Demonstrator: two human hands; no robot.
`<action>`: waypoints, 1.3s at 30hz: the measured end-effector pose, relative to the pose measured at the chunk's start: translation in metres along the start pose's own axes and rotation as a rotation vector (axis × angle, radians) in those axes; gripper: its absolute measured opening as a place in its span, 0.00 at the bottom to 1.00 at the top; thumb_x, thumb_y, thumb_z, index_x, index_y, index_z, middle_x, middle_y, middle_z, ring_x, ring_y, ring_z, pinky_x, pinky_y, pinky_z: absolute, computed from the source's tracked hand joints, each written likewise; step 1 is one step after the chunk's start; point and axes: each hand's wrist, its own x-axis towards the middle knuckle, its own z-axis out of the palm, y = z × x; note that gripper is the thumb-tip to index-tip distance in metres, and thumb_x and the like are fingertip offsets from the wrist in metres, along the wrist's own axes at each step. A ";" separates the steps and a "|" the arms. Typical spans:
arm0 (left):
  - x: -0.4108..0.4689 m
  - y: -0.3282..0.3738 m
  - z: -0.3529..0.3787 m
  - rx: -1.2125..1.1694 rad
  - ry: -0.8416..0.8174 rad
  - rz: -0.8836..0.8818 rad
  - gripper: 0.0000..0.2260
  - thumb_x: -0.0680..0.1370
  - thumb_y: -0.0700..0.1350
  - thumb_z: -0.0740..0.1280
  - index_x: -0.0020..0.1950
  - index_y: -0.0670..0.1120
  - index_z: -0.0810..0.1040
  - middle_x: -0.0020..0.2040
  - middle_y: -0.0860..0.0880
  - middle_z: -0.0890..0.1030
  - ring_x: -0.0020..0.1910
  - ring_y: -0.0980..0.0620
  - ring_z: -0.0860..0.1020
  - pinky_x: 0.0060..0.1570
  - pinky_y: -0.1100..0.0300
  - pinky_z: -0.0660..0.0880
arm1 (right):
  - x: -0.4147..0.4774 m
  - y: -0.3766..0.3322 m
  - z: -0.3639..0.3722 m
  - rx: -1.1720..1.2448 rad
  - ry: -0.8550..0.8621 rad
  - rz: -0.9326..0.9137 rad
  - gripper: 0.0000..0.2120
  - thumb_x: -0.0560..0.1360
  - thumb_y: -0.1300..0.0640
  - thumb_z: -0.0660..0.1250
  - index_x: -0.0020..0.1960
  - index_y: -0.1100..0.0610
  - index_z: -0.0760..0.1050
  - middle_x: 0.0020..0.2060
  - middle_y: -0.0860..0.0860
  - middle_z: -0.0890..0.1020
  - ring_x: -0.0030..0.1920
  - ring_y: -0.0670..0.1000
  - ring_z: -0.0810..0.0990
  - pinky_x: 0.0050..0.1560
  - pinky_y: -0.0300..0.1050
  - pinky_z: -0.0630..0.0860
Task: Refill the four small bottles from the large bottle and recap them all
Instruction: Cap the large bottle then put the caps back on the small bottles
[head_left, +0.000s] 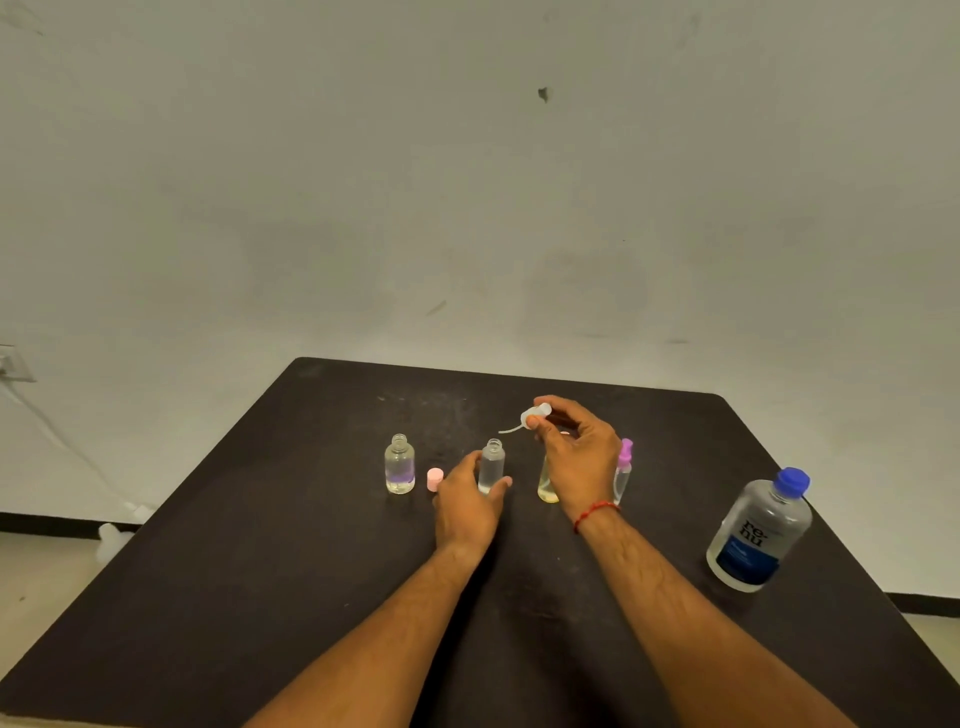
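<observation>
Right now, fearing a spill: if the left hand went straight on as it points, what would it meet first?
The left hand grips the uncapped clear bottle, so it would push that first. Beyond, the table looks free to its far edge, though depth is unclear.

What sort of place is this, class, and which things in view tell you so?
Probably a plain indoor workroom: a dark table against a bare scuffed wall, with a wall socket at the left.
</observation>
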 end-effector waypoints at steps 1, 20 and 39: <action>0.002 -0.001 0.002 -0.012 -0.002 -0.007 0.18 0.75 0.50 0.75 0.64 0.51 0.78 0.53 0.53 0.84 0.50 0.56 0.80 0.52 0.57 0.79 | 0.000 0.000 0.001 0.003 -0.009 0.010 0.11 0.71 0.60 0.75 0.53 0.51 0.83 0.44 0.43 0.86 0.47 0.42 0.84 0.50 0.45 0.82; 0.001 0.000 -0.002 -0.024 -0.066 0.072 0.12 0.76 0.48 0.74 0.59 0.53 0.81 0.48 0.61 0.83 0.48 0.68 0.79 0.43 0.75 0.70 | 0.010 0.013 0.019 -0.294 -0.297 0.093 0.10 0.76 0.62 0.70 0.52 0.50 0.80 0.47 0.45 0.82 0.49 0.42 0.80 0.47 0.29 0.74; -0.008 0.006 -0.026 0.036 -0.027 0.157 0.10 0.76 0.49 0.74 0.57 0.51 0.84 0.42 0.54 0.83 0.44 0.53 0.81 0.45 0.58 0.80 | 0.002 0.000 0.027 -0.503 -0.361 0.060 0.09 0.71 0.52 0.76 0.47 0.52 0.79 0.39 0.46 0.82 0.40 0.45 0.80 0.47 0.44 0.82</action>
